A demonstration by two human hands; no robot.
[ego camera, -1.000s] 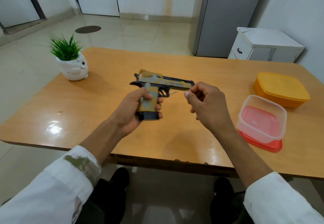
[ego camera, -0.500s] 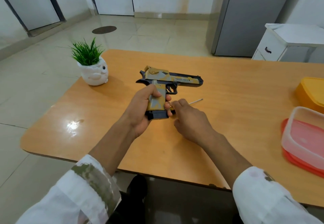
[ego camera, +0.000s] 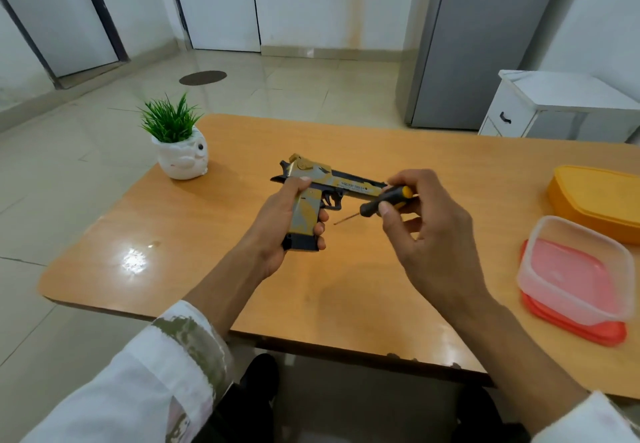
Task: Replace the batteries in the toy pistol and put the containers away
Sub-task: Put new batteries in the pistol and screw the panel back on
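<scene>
The toy pistol is held upright above the middle of the table by the left hand, whose fingers are wrapped round the grip, probably so that the battery cover is presented steadily to the tool. A small screwdriver is pinched between thumb and fingertips of the right hand, its thin shaft aimed left toward the grip but not yet touching it. At the right edge an orange container sits closed, and nearer, a clear tub rests upon a red lid, kept within reach for later storing
</scene>
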